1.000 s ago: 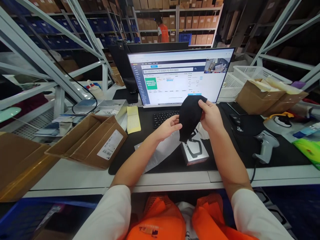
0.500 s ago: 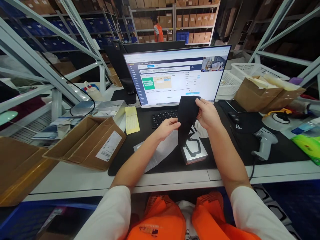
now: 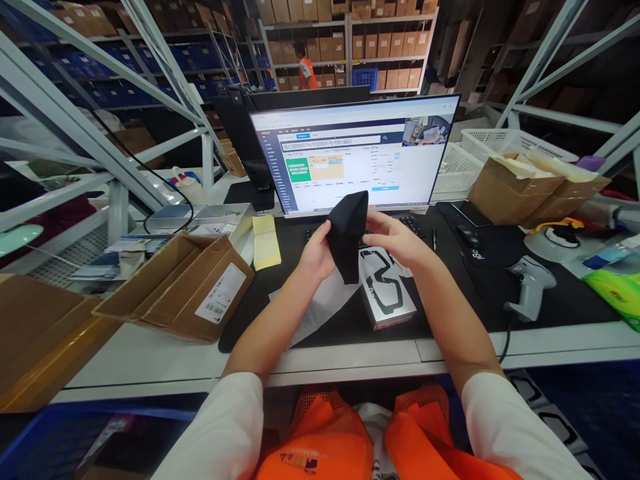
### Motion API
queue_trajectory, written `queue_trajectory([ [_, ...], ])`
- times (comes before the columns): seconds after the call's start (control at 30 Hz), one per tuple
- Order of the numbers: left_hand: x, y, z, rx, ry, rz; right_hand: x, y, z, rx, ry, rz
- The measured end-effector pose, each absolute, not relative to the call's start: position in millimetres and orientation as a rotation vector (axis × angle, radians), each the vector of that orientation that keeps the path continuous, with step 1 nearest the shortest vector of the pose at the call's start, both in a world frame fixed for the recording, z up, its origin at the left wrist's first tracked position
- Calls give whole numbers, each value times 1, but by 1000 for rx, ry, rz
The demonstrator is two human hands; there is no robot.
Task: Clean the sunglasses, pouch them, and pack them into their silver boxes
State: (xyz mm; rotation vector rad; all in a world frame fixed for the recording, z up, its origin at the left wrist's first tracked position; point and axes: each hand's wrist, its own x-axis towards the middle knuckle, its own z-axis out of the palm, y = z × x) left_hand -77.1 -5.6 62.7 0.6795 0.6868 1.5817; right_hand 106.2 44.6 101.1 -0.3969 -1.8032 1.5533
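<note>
Item: black cloth pouch point(image 3: 347, 230), limp and folded to a narrow wedge.
Item position: held clear of the bench point(image 3: 150, 360), in front of the lower edge of the monitor point(image 3: 355, 153), above the far left corner of the printed box point(image 3: 389, 293).
Long axis: near upright, broad end up and leaning slightly right, pointed end hanging down.
Left hand point(image 3: 314, 257): closed on the left edge of the pouch, thumb on the near face, fingers hidden behind the cloth; the nearer hand, carrying the weight.
Right hand point(image 3: 396, 241): to the right of the pouch, fingers loosely spread and gripping nothing, tips just beside the right edge; contact cannot be told.
Beneath: clear plastic sleeve point(image 3: 320, 303) flat on the black mat point(image 3: 480, 300), touching the printed box.
Left of the mat: open cardboard carton point(image 3: 180, 287), yellow label pad point(image 3: 265, 240).
Right of the mat: handheld scanner point(image 3: 530, 287), well apart from both hands.
</note>
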Motion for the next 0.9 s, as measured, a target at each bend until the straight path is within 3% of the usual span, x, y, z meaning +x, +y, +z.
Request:
queue_trajectory([
  [0.3, -77, -6, 65, 838, 783, 1629, 89, 42, 92, -794, -2027, 888],
  [0.57, -70, 2, 47, 981, 1205, 1720, 90, 45, 91, -729, -1838, 1123],
  [0.7, -73, 2, 45, 1359, 1442, 1792, 86, 49, 85, -778, -1775, 1166],
  [0.9, -75, 2, 48, 1299, 1204, 1564, 88, 49, 86, -827, -1900, 1208],
])
